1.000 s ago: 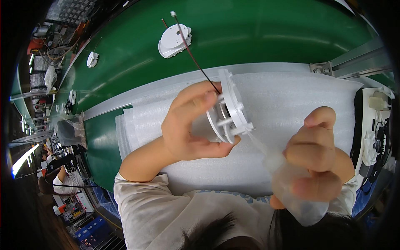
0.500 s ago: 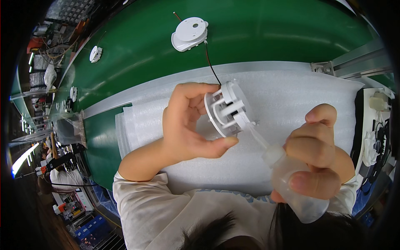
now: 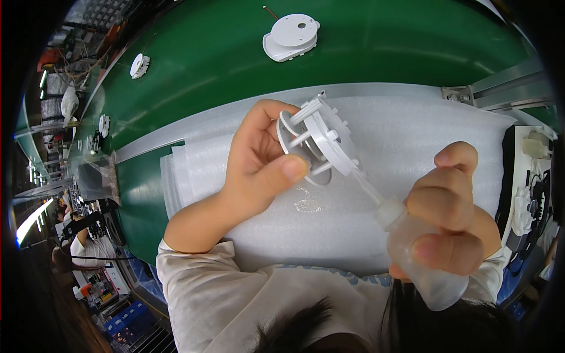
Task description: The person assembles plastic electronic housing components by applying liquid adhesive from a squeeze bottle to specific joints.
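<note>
My left hand (image 3: 257,159) is closed on a white round plastic assembly (image 3: 322,136), two discs joined by posts with a gear-like rim, tilted on edge above the white foam sheet. Thumb and fingers pinch its left disc. In my right hand (image 3: 450,215) is a translucent squeeze bottle (image 3: 419,265), held nozzle up and to the left, fingers wrapped round its body. The thin nozzle (image 3: 366,187) reaches the lower right edge of the assembly; whether it touches or anything comes out, I cannot tell.
White foam sheet (image 3: 376,241) covers the surface before me. Past a metal rail, the green belt (image 3: 376,41) carries a white round unit (image 3: 293,36) with a wire, and smaller white units (image 3: 140,66) at the left. A metal bracket (image 3: 458,94) stands at the right.
My left hand has turned the assembly and shifted it slightly left. My right hand with the bottle has moved a little right. The unit on the belt has moved right and away.
</note>
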A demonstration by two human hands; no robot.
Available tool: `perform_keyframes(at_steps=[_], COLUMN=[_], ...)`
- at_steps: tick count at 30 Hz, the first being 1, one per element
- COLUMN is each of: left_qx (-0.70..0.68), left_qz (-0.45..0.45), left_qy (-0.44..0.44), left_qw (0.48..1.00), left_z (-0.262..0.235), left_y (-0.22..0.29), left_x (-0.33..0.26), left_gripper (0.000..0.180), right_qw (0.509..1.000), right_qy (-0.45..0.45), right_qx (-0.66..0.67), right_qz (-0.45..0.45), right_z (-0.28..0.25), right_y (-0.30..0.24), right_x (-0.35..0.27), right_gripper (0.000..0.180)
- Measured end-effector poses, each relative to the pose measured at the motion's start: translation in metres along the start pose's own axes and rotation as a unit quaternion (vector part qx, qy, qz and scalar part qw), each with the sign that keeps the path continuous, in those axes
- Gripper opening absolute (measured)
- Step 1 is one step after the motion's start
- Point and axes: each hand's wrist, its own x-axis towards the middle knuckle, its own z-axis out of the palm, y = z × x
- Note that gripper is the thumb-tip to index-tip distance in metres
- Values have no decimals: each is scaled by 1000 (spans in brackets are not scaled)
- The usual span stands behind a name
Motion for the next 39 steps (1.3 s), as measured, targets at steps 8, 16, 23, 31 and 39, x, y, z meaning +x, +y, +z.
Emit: perform_keyframes(at_steps=[8,16,23,31,39], left_qx=[49,55,491,869,847], left_qz=[-24,-60,59,-181,-96], left_qy=[59,93,168,131,9], left_qw=[997,992,853,441,522], left_z=[3,2,-26,-57,19], left_y=[2,1,40,64,19], left_x=[2,7,41,127,183], left_gripper=[54,75,58,59,58], right_qw=[1000,997,937,917,915], right_qy=[-13,-24,-37,67,-9], right_qx=[17,69,334,325,353], right_qz=[-2,19,100,222,194], right_z=[-3,-3,10,20,19], right_y=[2,5,36,42,43], right_x=[-2,3,-1,-5,-6], right_gripper=[32,34,40,31,34])
